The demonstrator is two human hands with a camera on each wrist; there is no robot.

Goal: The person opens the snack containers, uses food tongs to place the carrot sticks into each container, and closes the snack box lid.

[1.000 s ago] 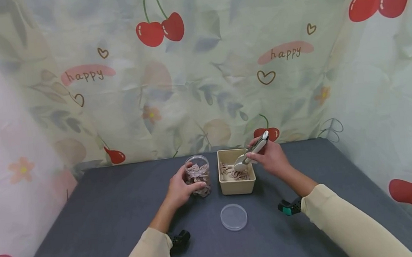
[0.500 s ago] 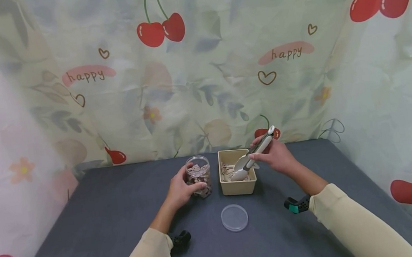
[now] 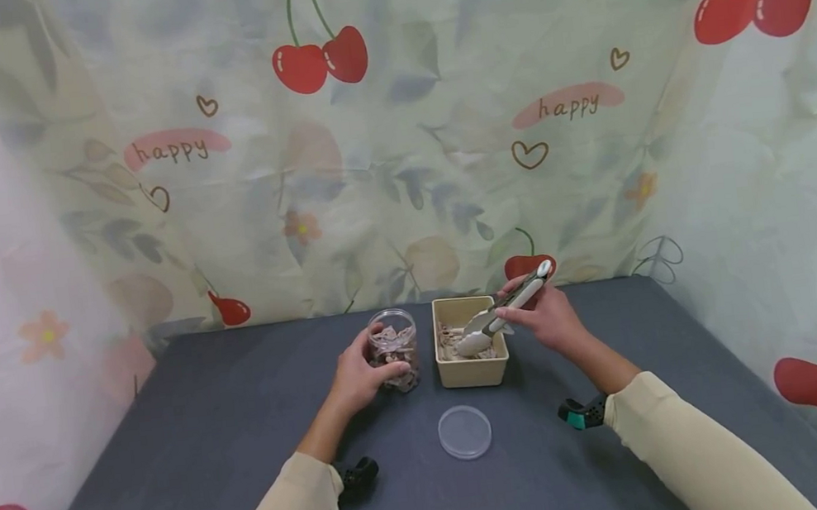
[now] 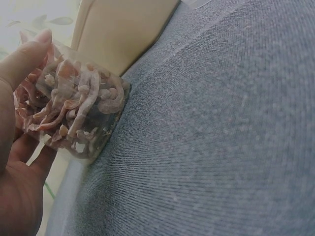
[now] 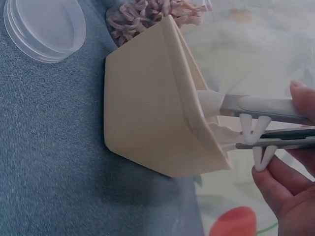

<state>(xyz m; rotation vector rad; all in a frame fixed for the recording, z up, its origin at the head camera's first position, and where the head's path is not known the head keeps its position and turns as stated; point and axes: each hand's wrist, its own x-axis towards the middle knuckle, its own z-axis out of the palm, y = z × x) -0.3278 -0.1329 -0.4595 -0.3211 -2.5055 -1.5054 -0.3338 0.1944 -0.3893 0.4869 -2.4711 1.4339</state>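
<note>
My left hand [image 3: 358, 374] grips a clear plastic jar [image 3: 393, 348] on the table, thumb in front. The open-topped jar is filled with pinkish-brown dried strips [image 4: 74, 98]. To its right stands a beige rectangular bin [image 3: 473, 374] with more such strips [image 3: 450, 339] on its floor. My right hand [image 3: 551, 317] holds grey-and-white tongs [image 3: 520, 296] at a slant, their heads down inside the bin. In the right wrist view the tongs' arms [image 5: 268, 105] stand apart at the bin's rim; the wall hides their tips, so I cannot tell what lies between them.
A clear round lid [image 3: 464, 432] lies flat on the dark grey cloth-covered table [image 3: 248, 438], in front of the bin. Behind the table hangs a cherry-print curtain [image 3: 388, 207]. A thin looped cord [image 3: 658, 254] is at the back right corner.
The right hand has shifted slightly right with the tongs, which now lean lower and reach into the bin with their heads apart. The left hand and jar have stayed put.
</note>
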